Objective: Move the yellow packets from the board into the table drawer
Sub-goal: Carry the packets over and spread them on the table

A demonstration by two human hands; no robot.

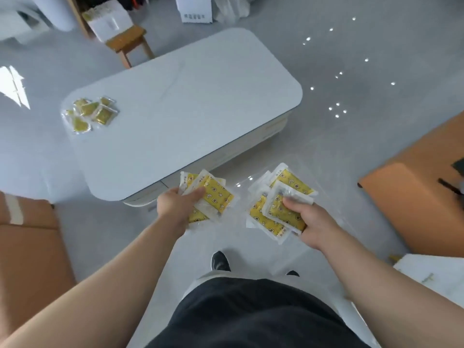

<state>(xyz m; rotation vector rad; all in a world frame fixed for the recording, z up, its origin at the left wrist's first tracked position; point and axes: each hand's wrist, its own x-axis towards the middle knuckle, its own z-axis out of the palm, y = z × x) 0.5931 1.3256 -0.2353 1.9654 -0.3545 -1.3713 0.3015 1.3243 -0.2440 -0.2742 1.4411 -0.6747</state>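
Cardboard box [30, 247] sits on the floor at the left. Then there's a small pile of yellow packets [91, 114] on the left corner of the tabletop [180, 109]. Left hand [175, 204]: grip is pinching a fanned bunch [213, 199] of packets, thumb on top, right by the tabletop's near edge and the drawer fronts [148, 192], which look closed afaict. Right hand [311, 222]: grip is curled round a second bunch [278, 207], thumb pressing the top one, over the floor btwn tabletop and orange box [414, 197]. The 2 bunches are near each other, not touching.

far packets [91, 114] blurred, cardboard box [30, 234] cut off
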